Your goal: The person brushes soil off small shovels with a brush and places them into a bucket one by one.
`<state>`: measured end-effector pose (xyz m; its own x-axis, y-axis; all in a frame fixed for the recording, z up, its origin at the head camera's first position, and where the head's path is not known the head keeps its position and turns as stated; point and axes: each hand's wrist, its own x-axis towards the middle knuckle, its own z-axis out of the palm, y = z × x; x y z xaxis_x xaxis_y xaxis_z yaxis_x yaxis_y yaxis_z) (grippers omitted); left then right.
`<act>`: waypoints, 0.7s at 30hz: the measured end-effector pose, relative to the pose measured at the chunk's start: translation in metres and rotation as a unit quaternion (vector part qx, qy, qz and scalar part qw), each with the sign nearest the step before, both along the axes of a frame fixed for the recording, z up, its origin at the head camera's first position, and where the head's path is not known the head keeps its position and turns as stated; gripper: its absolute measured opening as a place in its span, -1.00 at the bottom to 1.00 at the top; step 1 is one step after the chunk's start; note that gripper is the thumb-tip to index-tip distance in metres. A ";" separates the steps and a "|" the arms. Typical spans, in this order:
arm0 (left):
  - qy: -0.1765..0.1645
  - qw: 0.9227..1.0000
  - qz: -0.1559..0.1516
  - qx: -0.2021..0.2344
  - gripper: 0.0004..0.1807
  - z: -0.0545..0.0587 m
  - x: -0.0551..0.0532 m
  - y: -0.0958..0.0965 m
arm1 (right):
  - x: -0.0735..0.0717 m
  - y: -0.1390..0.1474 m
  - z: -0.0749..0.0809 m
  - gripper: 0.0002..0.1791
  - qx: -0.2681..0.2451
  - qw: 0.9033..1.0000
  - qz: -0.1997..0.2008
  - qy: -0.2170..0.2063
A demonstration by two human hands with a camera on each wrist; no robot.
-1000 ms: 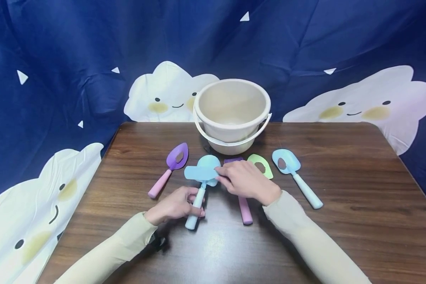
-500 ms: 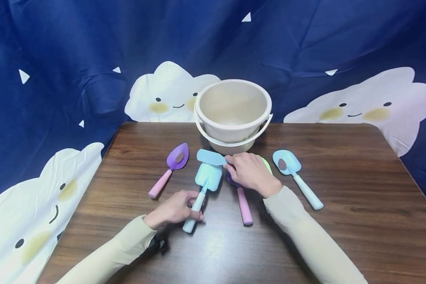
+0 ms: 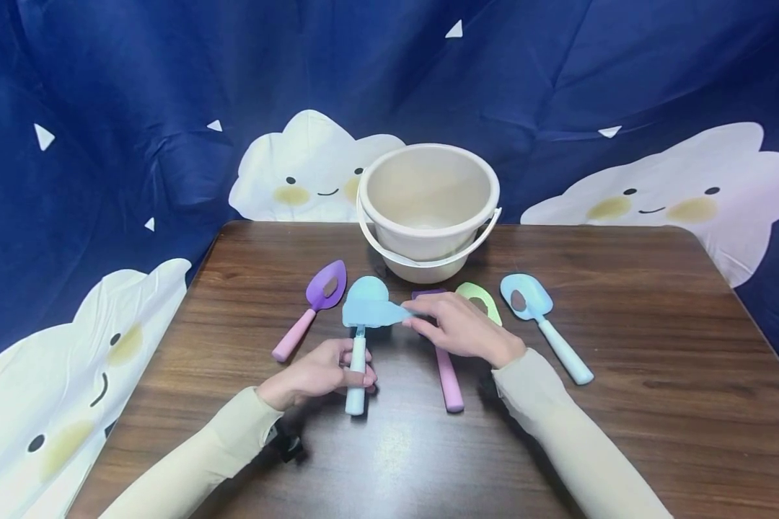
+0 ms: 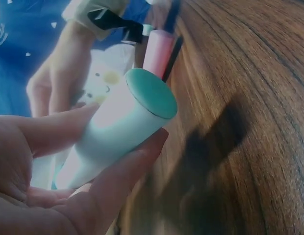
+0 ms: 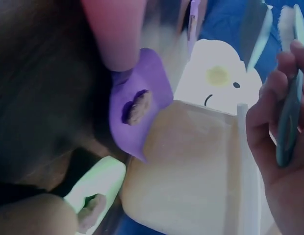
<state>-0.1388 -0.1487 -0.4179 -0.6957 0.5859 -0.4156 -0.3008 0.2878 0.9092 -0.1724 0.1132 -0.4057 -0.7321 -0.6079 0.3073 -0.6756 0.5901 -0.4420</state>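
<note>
Left of centre in the head view, my left hand (image 3: 318, 371) grips the pale handle of a light blue toy shovel (image 3: 366, 287), held blade away from me. In the left wrist view, thumb and fingers close round the shovel handle (image 4: 115, 125), its green end toward the camera. My right hand (image 3: 464, 324) pinches a light blue cloth-like piece (image 3: 373, 313) laid across the shovel's blade, hiding its lower part. The right wrist view gives this cloth-like piece (image 5: 289, 115) a white fuzzy strip. Beneath my right hand lies a purple shovel with a pink handle (image 3: 450, 382), partly covered.
A beige bucket (image 3: 428, 249) with its handle down stands at the back. Left lies another purple shovel (image 3: 324, 285); right are a green blade (image 3: 487, 299) and a blue shovel (image 3: 561, 346). Brownish patches mark these blades. The wooden table (image 3: 656, 324) extends right.
The cloth-like piece slid up to the blade's far edge, then back down across its lower part. The held shovel has turned straighter, its blade shifting left. The other shovels have stayed put.
</note>
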 end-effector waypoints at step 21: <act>-0.014 0.999 -0.033 -0.001 -0.67 -0.002 0.003 0.000 | -0.012 0.017 -0.011 -0.72 0.013 0.995 -0.100 -0.002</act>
<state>-0.1358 -0.1491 -0.4200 -0.6441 0.6286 -0.4360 -0.3064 0.3102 0.8999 -0.1848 0.1300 -0.4168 -0.8406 -0.4576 0.2898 -0.5414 0.7236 -0.4280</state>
